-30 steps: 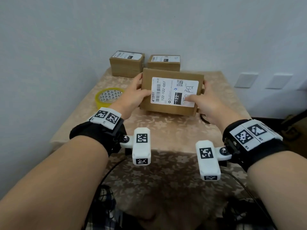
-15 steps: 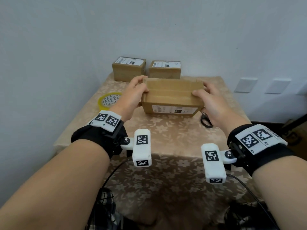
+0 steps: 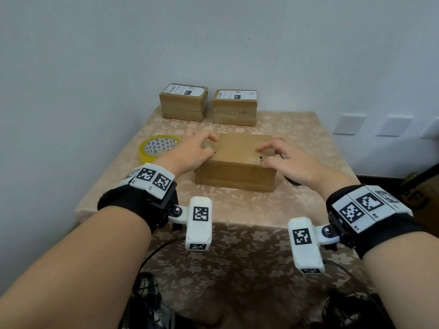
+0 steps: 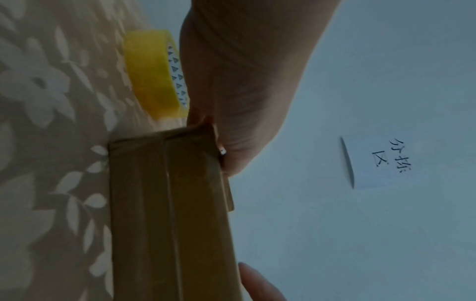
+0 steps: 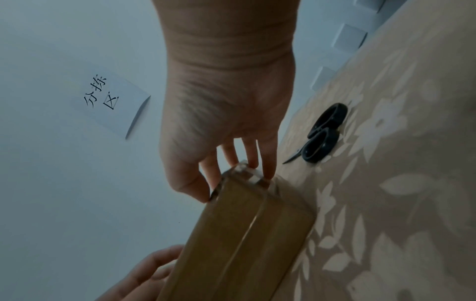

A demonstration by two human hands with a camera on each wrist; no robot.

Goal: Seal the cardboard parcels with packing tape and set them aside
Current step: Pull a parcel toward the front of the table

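Note:
A brown cardboard parcel (image 3: 240,150) lies flat on the table's middle with its plain side up, no label showing on top. My left hand (image 3: 206,148) grips its left end with curled fingers. At the right end, my right hand (image 3: 268,155) holds it with the thumb on the near edge and the fingers over the end. The left wrist view shows the parcel (image 4: 170,203) end-on under my palm. In the right wrist view the fingertips (image 5: 268,173) press the parcel's (image 5: 244,234) end. A yellow tape roll (image 3: 158,147) lies just left of the left hand.
Two labelled parcels (image 3: 183,102) (image 3: 234,106) stand side by side at the table's back edge by the wall. Black scissors (image 5: 322,134) lie right of the parcel, mostly hidden in the head view. A floral cloth (image 3: 237,210) covers the table.
The parcel was turned over from label-up to label-down and lowered flat onto the table. Both hands stayed on its ends.

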